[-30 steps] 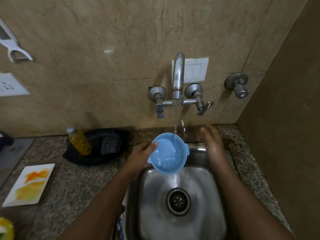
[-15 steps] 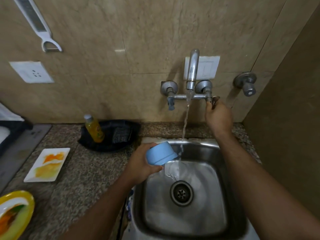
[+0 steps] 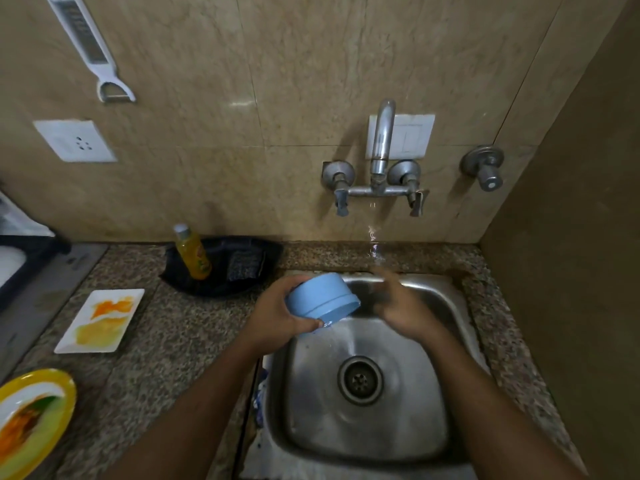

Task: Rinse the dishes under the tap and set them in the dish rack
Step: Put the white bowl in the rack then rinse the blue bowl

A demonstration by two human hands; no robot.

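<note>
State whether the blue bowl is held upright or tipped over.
Tipped over. The left hand grips the blue bowl with its base up and its rim down over the sink.

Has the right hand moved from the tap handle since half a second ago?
Yes. The right hand has dropped from the tap's right handle to above the sink.

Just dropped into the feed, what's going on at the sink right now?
A person is rinsing dishes. The left hand grips a blue bowl tipped over the steel sink, draining it. The right hand is blurred beside the bowl and holds nothing. Only a few drops fall from the tap. A stained white plate and a yellow plate wait on the counter.
</note>
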